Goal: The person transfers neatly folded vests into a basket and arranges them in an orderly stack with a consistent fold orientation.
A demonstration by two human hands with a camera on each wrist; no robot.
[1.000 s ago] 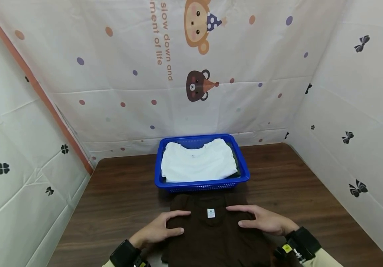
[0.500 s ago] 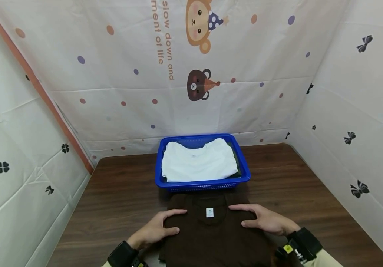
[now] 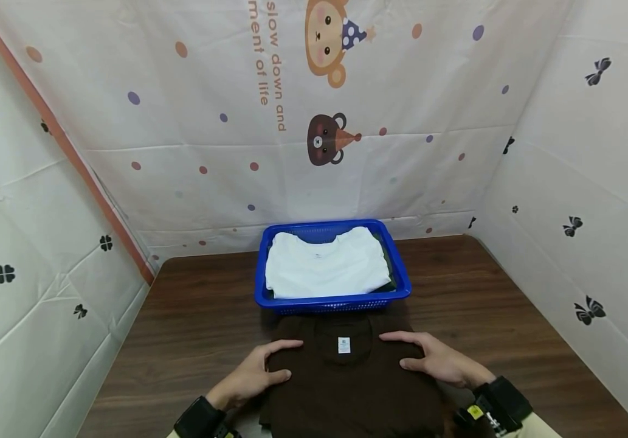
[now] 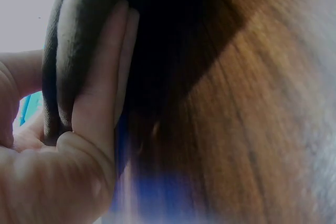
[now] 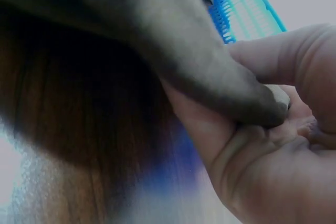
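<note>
A folded brown T-shirt (image 3: 346,389) with a white neck label (image 3: 344,345) lies at the front middle of the table, collar toward the basket. My left hand (image 3: 248,374) grips its left side, thumb and forefinger on top. In the left wrist view, other fingers (image 4: 100,85) reach under the layered cloth (image 4: 73,40). On the right side, my right hand (image 3: 447,362) holds the shirt the same way; the right wrist view has the folded edge (image 5: 210,77) between thumb and lower fingers. The shirt's near end runs out of the head view.
Just beyond the shirt stands a blue plastic basket (image 3: 335,305) holding a folded white T-shirt (image 3: 324,271) with dark green cloth (image 3: 390,283) under it. The brown wooden table (image 3: 199,316) meets patterned white sheets (image 3: 210,201) behind and at both sides.
Both hands have drawn slightly apart, widening the brown T-shirt, and its collar and label have shifted a little toward the basket. The basket stays put.
</note>
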